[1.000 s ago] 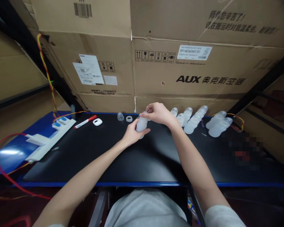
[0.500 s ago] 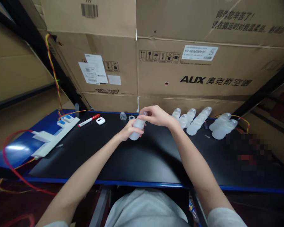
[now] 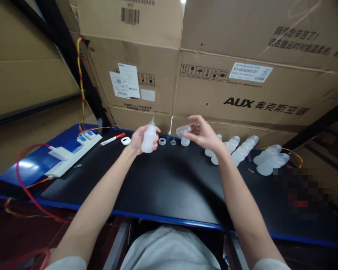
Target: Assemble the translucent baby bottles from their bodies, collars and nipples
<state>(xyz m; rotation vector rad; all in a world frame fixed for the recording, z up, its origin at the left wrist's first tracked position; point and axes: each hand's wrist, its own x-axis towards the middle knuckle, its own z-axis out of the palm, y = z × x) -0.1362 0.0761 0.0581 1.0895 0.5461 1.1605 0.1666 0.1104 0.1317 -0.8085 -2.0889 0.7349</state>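
Observation:
My left hand [image 3: 138, 139] is wrapped around a frosted white plastic bottle [image 3: 149, 139], held upright above the table with a narrow pointed tip on top. To the right, my right hand [image 3: 201, 133] grips a translucent cup-shaped piece [image 3: 183, 131] tipped on its side, apart from the bottle. Its far end is hidden by my fingers. On the table between the hands lie a whitish ring [image 3: 162, 141] and a small clear piece with a thin upright tip [image 3: 173, 141]. A short whitish piece [image 3: 185, 142] stands below the cup-shaped piece, partly covered.
Several frosted bottles with clear domed tops [image 3: 243, 150] stand at the back right, some behind my right forearm. A red-and-white marker [image 3: 112, 139], a small white case [image 3: 125, 141] and a power strip [image 3: 73, 155] lie left. Cardboard [image 3: 208, 86] walls the back.
My hands have moved apart. The left carried the bottle leftward, and the right left its top and now holds the cup-shaped piece. The bottle's pointed tip shows. The view has shifted left.

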